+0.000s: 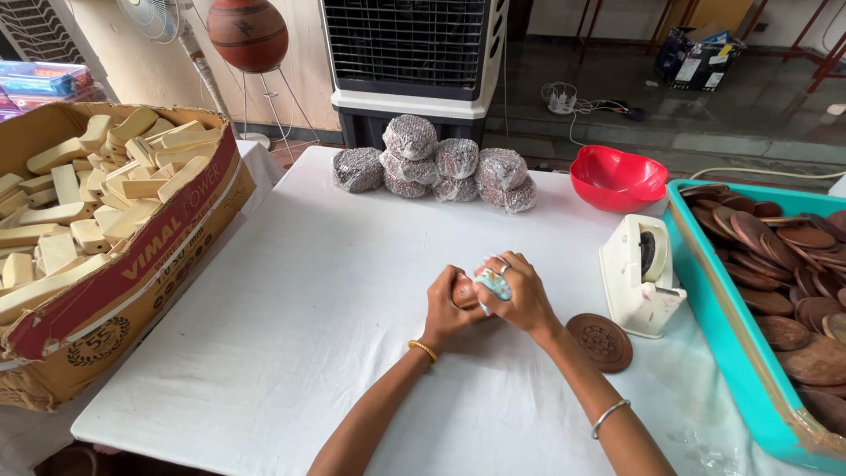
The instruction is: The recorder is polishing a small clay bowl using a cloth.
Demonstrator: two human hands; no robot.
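Note:
At the middle of the white table (308, 335), my left hand (448, 307) and my right hand (514, 295) are clasped together around a small brown round wooden piece (464, 293), mostly hidden by my fingers. A light bluish wrapping shows between my right fingers. A carved brown wooden disc (599, 341) lies flat just right of my right wrist. A cream tape dispenser (641, 274) stands beside it.
A teal tray (731, 344) full of brown wooden discs runs along the right edge. A red bowl (617, 179) and several wrapped round bundles (436, 166) sit at the back. A cardboard box (115, 282) of pale wooden blocks stands on the left.

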